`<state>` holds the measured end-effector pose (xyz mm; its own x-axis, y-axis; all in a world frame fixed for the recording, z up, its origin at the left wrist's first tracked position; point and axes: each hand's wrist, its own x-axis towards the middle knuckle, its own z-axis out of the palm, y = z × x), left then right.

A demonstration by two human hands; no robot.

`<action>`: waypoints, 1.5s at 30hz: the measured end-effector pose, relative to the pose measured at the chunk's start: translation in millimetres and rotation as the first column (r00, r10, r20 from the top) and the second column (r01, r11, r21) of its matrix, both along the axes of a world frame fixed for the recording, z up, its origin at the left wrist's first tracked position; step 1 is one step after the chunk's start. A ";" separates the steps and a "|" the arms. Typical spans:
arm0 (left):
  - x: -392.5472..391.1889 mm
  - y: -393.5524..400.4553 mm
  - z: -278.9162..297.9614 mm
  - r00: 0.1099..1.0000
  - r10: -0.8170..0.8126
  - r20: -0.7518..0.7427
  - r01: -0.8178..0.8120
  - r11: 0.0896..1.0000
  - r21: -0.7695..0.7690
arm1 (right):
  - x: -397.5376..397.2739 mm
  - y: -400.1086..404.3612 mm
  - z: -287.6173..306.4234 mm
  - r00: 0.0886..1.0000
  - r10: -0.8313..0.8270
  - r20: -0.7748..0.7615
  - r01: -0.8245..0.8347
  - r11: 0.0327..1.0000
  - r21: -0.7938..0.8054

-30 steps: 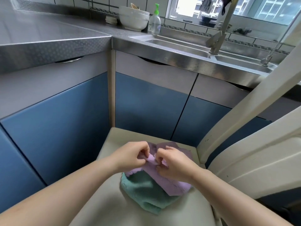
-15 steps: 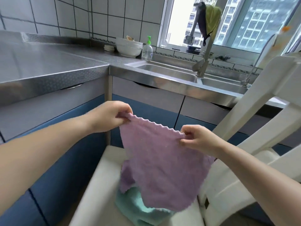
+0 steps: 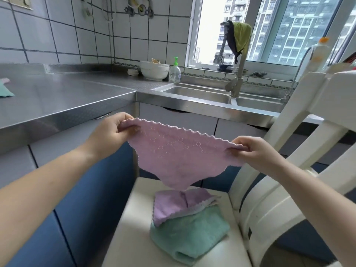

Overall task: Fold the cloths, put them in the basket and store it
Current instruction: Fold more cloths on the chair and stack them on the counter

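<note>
head view — both hands [image 3: 110, 132] [image 3: 256, 153] pinch pink cloth [image 3: 179, 153]

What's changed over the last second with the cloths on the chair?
The left hand and right hand picked the pink cloth up off the pile, moved apart and raised it; it now hangs clear, stretched between them by its top corners. That uncovered a second purple cloth. It and the green cloth stayed on the chair seat.

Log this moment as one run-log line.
left hand: pinches pink cloth | right hand: pinches it | cloth: spread above chair | basket: unseen
</note>
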<state>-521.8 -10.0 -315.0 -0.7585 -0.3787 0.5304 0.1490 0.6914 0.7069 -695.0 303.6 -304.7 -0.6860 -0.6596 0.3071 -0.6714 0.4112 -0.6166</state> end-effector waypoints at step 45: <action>108.4 68.8 -257.7 0.764 0.148 0.628 -0.312 0.937 0.158 | 97.9 33.1 -266.0 0.742 -0.334 0.581 0.206 0.939 0.275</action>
